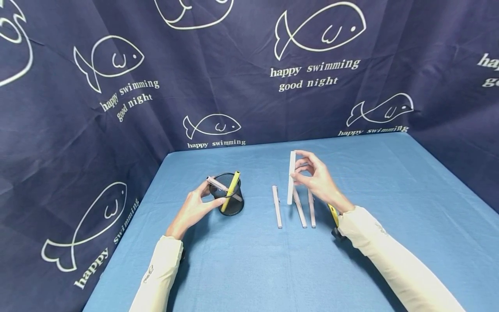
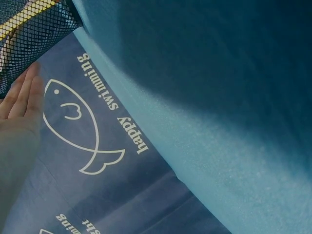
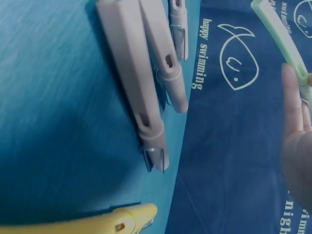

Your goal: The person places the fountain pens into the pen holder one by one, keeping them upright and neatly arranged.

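head view showed the right hand (image 1: 315, 175) pinching a white pen (image 1: 291, 177) upright above three pens (image 1: 300, 208) lying below the grip; the left hand (image 1: 196, 206) gripped the mesh cup (image 1: 230, 199) holding a yellow pen (image 1: 231, 190).

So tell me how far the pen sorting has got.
Done: a yellow pen and a pale pen sit in the mesh cup, steadied by the left hand. In hand: the right hand holds a white pen upright. Left: three pale pens and another yellow pen on the table.
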`<state>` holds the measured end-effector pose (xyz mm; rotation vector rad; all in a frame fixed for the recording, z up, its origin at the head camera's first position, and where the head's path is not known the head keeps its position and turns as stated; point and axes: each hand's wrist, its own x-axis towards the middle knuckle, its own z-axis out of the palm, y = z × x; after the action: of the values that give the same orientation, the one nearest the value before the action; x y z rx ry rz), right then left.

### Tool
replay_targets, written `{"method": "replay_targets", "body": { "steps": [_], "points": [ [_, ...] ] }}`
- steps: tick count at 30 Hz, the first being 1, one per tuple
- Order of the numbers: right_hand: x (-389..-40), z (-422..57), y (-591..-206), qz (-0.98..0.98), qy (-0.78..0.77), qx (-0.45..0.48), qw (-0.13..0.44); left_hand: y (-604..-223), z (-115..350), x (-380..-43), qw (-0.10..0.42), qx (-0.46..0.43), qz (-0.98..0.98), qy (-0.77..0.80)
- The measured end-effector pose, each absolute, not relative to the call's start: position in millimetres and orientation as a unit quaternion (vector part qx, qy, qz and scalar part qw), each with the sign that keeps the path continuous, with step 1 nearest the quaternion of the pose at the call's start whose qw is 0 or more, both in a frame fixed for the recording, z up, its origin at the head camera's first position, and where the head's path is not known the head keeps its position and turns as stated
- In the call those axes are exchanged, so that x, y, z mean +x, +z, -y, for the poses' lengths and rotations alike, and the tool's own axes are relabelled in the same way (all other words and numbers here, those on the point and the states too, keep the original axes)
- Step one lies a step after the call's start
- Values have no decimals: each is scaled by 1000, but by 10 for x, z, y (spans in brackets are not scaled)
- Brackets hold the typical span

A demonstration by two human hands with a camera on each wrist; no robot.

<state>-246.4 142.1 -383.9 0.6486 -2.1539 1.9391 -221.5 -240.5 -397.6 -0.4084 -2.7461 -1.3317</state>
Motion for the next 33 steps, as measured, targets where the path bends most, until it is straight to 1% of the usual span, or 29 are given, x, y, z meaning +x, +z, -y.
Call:
{"method": "replay_targets", "body": {
  "steps": [14, 25, 33],
  "points": [
    [-2481, -1250, -3824, 710, 663, 226, 74, -3961, 2397, -2211, 30, -136, 890, -433],
    [-2496, -1141, -3842, 704, 663, 238, 88, -3970, 2400, -2213, 33, -136, 890, -434],
    [-2492, -1065, -3853, 706, 660, 245, 76, -3974, 2402, -2214, 30, -136, 891, -433]
  ]
}}
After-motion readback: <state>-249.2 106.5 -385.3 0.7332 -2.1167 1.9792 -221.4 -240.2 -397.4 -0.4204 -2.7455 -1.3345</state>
